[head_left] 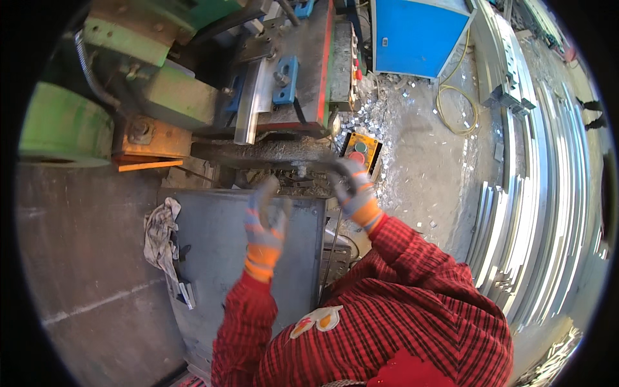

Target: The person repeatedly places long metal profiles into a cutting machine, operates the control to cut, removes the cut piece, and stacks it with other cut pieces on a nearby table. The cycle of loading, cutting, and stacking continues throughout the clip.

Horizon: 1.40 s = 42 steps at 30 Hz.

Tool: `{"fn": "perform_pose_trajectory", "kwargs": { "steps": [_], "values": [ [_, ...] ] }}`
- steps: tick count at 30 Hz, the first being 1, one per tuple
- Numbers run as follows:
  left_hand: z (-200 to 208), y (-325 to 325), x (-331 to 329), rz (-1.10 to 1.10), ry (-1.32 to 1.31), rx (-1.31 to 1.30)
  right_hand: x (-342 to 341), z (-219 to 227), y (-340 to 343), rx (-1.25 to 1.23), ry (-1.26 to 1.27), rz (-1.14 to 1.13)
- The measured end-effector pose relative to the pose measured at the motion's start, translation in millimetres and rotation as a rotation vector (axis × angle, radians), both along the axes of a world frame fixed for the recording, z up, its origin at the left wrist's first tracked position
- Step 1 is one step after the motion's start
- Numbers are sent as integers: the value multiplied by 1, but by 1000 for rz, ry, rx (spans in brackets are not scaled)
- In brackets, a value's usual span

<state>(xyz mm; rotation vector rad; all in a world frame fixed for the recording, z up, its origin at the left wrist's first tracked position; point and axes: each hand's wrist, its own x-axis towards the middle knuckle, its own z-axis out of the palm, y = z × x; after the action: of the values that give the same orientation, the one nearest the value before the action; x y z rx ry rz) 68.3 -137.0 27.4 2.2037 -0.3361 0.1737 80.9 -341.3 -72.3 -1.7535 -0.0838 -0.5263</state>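
Both my hands wear grey gloves with orange cuffs and are blurred by motion. My left hand (265, 222) is over the grey metal table (213, 238), its thumb and fingers apart and nothing seen in it. To its right, my right hand (353, 192) has curved fingers with a gap between them. It is close to a yellow control box (363, 147) with a green and a red button; contact cannot be made out. Ahead of my hands, a silver metal profile (248, 119) lies on the machine bed (309, 84) beside a blue clamp block (285, 80).
A crumpled rag (161, 233) hangs at the table's left edge. Green machine parts (64, 126) and an orange bracket (153, 140) stand at left. Beyond are a blue cabinet (418, 35), a yellow hose (440, 106) and scattered metal offcuts (380, 106). Long metal profiles (522, 226) lie at right.
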Motion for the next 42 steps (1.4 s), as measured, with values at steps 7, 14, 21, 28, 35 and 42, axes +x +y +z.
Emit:
{"fn": "perform_pose_trajectory", "kwargs": {
  "steps": [7,14,21,28,35,42],
  "values": [
    [-52,50,-181,-7,290,-81,47,-99,-79,-199,410,-345],
    [-130,69,-201,-190,223,-20,86,-135,-96,127,711,85],
    [-78,56,-181,-166,476,-214,88,-142,-110,-173,726,-35],
    [-82,49,-187,-93,563,-303,70,-40,-52,-627,281,-262],
    [-101,53,-183,-165,355,-72,7,5,72,-393,111,266],
    [-101,54,-184,-143,444,-237,-1,22,86,-767,260,330]
  ]
}}
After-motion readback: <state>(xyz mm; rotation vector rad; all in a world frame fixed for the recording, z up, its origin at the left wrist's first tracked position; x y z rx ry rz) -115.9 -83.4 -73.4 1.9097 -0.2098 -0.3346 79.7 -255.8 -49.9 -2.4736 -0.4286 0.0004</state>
